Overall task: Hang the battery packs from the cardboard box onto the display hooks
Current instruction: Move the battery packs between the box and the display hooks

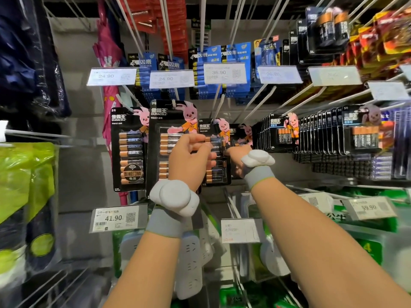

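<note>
The right hand [236, 154] hides its own fingertips, perhaps on a battery pack [214, 128]; one blurred price tag [333, 75] is unreadable.

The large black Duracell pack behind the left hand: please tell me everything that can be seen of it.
The large Duracell pack is a black card with a pink rabbit, white lettering and a clear blister over rows of copper-and-black batteries lying sideways. It hangs nearly upright on a white hook through its top. The left hand, gripping the smaller pack beside it, hides its lower right part.
</note>
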`<state>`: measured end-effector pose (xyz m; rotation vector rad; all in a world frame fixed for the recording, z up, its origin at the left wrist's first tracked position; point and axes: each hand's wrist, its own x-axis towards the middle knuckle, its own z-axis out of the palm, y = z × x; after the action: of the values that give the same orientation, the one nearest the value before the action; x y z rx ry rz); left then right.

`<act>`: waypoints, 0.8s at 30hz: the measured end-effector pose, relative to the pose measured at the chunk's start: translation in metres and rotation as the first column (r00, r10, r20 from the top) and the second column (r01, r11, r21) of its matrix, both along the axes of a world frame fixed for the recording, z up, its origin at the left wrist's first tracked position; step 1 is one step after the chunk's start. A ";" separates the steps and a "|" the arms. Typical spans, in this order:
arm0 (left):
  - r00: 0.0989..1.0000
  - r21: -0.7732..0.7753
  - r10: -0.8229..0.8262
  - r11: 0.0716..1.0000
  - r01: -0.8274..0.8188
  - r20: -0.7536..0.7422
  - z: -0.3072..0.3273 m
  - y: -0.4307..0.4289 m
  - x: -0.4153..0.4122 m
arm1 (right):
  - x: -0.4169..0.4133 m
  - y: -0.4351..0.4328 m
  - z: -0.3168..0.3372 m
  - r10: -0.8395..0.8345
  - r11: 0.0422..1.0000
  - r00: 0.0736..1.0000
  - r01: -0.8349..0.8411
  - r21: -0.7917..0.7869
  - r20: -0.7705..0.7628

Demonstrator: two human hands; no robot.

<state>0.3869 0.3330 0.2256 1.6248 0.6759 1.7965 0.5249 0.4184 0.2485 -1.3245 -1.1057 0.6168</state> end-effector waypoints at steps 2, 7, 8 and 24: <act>1.000 -0.017 -0.015 1.000 0.015 0.007 -0.001 -0.003 0.001 | 0.005 -0.004 -0.005 0.046 0.999 0.998 -0.045 0.003 -0.041; 0.998 -0.021 -0.053 0.998 0.054 0.034 -0.004 -0.008 0.003 | 0.008 -0.025 -0.004 0.088 0.996 0.994 -0.087 0.028 -0.058; 0.997 -0.021 -0.066 0.998 0.067 0.038 -0.006 -0.009 0.006 | 0.008 -0.032 -0.004 0.112 0.993 0.992 -0.110 0.038 -0.055; 0.922 -0.157 -0.388 0.911 0.382 -0.007 -0.046 -0.047 0.071 | 0.045 -0.200 -0.036 0.077 0.983 0.995 -0.065 0.171 -0.061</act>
<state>0.4577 0.2864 0.1800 1.5639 0.4556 1.3972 0.5703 0.2186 0.2125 -1.1150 -1.1281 0.6025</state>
